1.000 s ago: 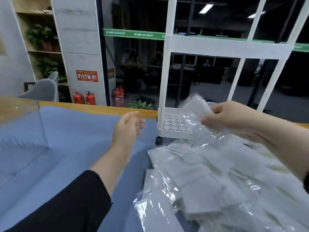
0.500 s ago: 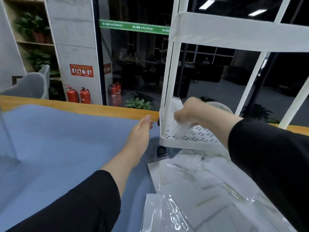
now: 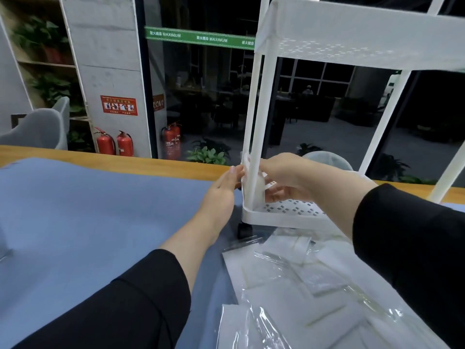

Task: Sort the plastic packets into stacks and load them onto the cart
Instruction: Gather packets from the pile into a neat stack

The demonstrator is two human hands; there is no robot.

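A white cart (image 3: 254, 137) with perforated shelves stands on the blue mat (image 3: 88, 222). My right hand (image 3: 284, 180) reaches inside the cart's lowest shelf (image 3: 289, 214) and grips a clear plastic packet (image 3: 260, 191) upright against the shelf's left corner, behind the corner post. My left hand (image 3: 224, 190) is outside the cart with straight fingers, its fingertips touching the packet's edge at the post. A loose heap of clear plastic packets (image 3: 302, 285) lies on the mat at the front right.
The wooden table edge (image 3: 125, 159) runs behind the mat. The cart's upper shelf (image 3: 352, 34) hangs above my hands. A black caster (image 3: 245, 230) sits under the cart's corner. A clear box corner (image 3: 5, 250) shows at the far left.
My right hand carried the packet from above the heap into the cart's lowest shelf corner. My left hand moved right until its fingertips met the packet by the post.
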